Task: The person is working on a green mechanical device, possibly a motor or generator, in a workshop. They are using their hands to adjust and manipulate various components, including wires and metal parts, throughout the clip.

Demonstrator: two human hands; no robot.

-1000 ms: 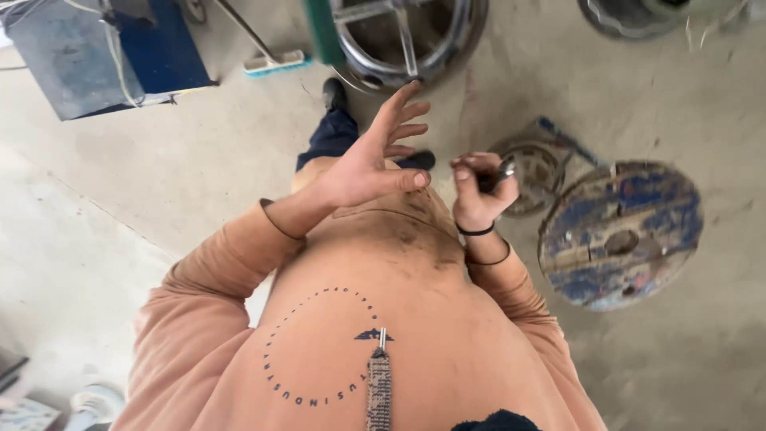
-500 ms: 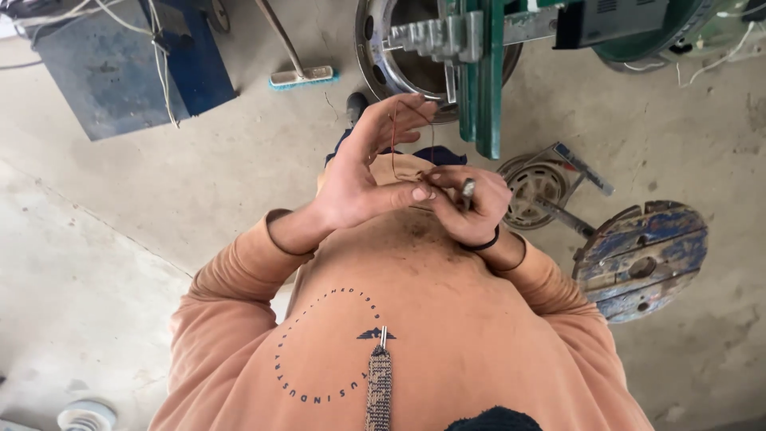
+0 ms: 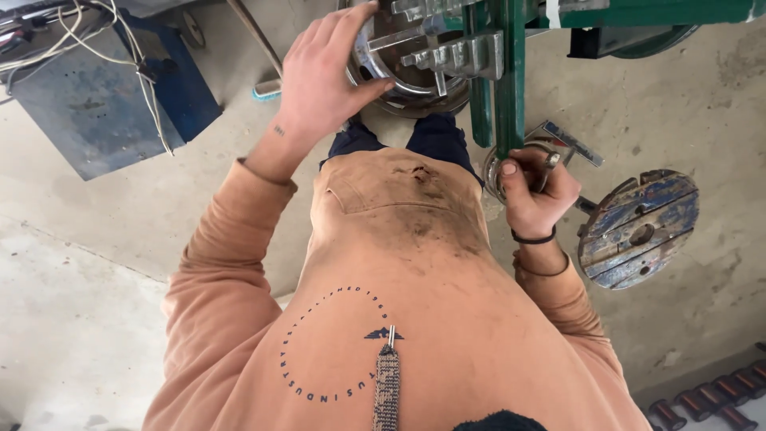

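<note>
My left hand [image 3: 323,80] reaches up and forward with fingers spread, its fingertips against the rim of a shiny round metal drum [image 3: 399,80] on a green machine frame [image 3: 508,72]. My right hand [image 3: 535,191] is closed around a small metal piece [image 3: 550,160] right beside the green upright post. A stepped metal clamp [image 3: 451,56] juts from the frame between the two hands. My orange hoodie [image 3: 399,319] fills the lower part of the view.
A worn blue wooden spool [image 3: 638,227] lies on the concrete floor at the right. A blue metal box [image 3: 104,96] with white cables stands at the upper left. Several copper-wound coils [image 3: 710,399] sit at the lower right corner.
The hands have parted. My left hand rose from my chest to the drum's rim. My right hand moved right, next to the green post. The view has shifted toward the machine.
</note>
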